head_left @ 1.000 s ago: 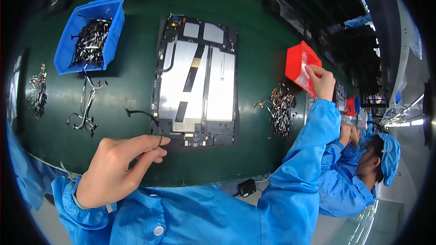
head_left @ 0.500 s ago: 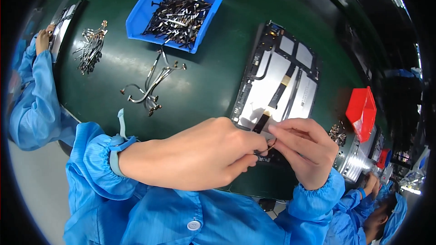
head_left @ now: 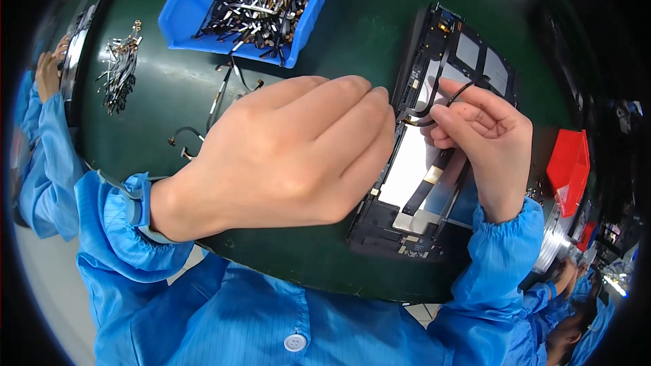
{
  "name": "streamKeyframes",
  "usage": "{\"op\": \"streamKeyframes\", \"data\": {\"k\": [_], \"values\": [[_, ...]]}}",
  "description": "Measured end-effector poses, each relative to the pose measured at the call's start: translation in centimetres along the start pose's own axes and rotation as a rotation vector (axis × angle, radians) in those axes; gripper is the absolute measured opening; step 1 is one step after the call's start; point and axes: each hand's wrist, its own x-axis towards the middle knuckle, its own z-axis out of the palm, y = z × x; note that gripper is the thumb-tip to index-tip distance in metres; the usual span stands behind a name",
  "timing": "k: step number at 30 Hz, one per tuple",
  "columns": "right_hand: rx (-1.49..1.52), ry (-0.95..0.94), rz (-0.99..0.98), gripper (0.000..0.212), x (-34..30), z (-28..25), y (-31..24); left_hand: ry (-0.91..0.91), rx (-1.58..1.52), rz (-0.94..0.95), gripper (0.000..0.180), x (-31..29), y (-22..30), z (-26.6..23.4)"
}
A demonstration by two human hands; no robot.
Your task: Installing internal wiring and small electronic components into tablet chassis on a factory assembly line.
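Bent away from me, my left hand (head_left: 291, 152) has its fingers pressed together beside the left edge of an opened flat electronic device (head_left: 407, 173). Its fingertips and anything in them are hidden behind the knuckles. Over the device's silver panels, my right hand (head_left: 491, 132) pinches a thin black flex cable (head_left: 460, 92) between thumb and index finger. The cable curves toward my left fingertips, and a gold-coloured end lies at the device's left side. A wide black strip (head_left: 420, 193) with a tan patch runs across the panels below my right hand.
Beyond my left hand stands a blue bin (head_left: 178, 13) full of small cables (head_left: 261, 7). Loose cables (head_left: 218, 103) lie before it, with another bundle (head_left: 121, 71) farther left. A red bin (head_left: 569, 169) stands at right. Co-workers' sleeves (head_left: 51, 156) show on both sides.
Both hands have moved farther from me, from the device's near end to over its middle and left edge. The right hand's cable now shows as a raised curve. The whole view has shifted slightly.
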Motion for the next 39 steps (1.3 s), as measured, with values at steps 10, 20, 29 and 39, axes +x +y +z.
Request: {"op": "streamKeyframes", "data": {"k": [10, 20, 29, 39], "values": [[-0.117, 0.002, -0.027, 0.036, 0.2, 0.4, -0.2, -0.01, -0.019, 0.038, 0.026, 0.5, -0.3, 2.3], [-0.198, 0.013, -0.106, 0.032, 0.4, -0.2, -0.2, -0.146, -0.103, 0.075, 0.023, 1.0, -0.4, 2.1], [-0.21, 0.006, -0.106, 0.016, 1.8, -1.0, 0.1, 0.014, -0.039, 0.076, 0.023, 1.0, 1.6, 2.2], [-0.334, 0.09, -0.423, 0.013, 2.5, -1.0, 2.0, -0.097, -0.064, 0.056, 0.021, 1.5, 2.4, 3.0]]}}
